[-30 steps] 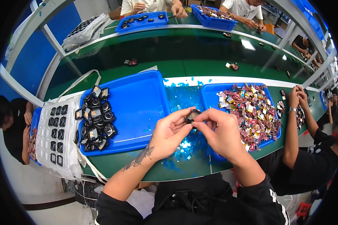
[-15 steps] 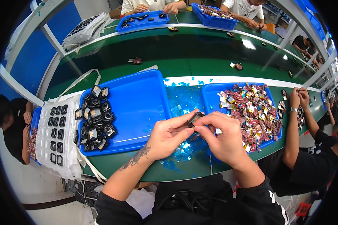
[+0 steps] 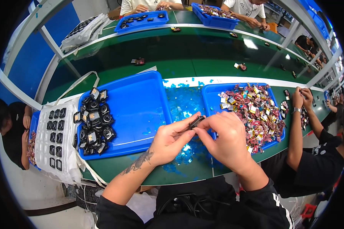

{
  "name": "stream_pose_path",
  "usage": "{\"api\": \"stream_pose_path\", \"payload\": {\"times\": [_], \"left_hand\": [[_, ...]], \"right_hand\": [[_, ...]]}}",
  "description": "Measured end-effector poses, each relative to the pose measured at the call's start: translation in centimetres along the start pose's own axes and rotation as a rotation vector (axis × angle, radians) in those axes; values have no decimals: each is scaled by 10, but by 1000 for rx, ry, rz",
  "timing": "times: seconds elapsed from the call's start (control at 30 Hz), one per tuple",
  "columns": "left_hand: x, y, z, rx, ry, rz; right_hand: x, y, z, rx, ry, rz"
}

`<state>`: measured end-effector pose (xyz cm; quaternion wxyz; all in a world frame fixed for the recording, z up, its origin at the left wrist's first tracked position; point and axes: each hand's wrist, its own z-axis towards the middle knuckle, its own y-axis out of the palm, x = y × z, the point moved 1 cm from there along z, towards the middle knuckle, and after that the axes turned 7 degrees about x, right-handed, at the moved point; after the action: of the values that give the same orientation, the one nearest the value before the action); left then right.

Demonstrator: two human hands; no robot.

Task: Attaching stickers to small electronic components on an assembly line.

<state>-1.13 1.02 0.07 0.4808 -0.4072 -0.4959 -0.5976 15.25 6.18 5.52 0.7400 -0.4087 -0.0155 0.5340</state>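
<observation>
My left hand [image 3: 171, 142] grips a small black housing [image 3: 196, 122] between thumb and fingers, over the bench just right of the left blue tray [image 3: 141, 110]. From the right, my right hand [image 3: 227, 133] pinches the housing's near edge with thumb and forefinger. The fingers partly cover the housing, and its inner side does not show. Similar black housings with round rings [image 3: 95, 126] lie heaped along that tray's left side. Beside my right hand, another blue tray [image 3: 212, 99] holds a pile of small reddish circuit boards [image 3: 256, 114] with white and yellow pieces.
Blue film scraps [image 3: 183, 101] litter the green bench [image 3: 141, 171] between the trays. White molded trays [image 3: 46, 141] with black frames stand at the left. Beyond lies a green conveyor [image 3: 164, 49] with scattered parts. Co-workers' hands [image 3: 300, 99] work at the right, far side and left.
The whole view has shifted slightly left. My hands stay together on the black housing, with small finger movements and a slight turn of the right hand. A co-worker's hand across the conveyor has drawn back.
</observation>
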Motion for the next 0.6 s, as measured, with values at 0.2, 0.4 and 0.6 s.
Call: {"api": "stream_pose_path", "payload": {"times": [0.2, 0.4, 0.6], "left_hand": [[2, 4, 1, 63, -60, -73], [13, 5, 8, 237, -58, -256], [6, 3, 4, 198, 183, 75]], "right_hand": [[4, 2, 2, 8, 70, 43], [7, 5, -16, -46, 251, 306], [10, 9, -22, 43, 610, 757]]}}
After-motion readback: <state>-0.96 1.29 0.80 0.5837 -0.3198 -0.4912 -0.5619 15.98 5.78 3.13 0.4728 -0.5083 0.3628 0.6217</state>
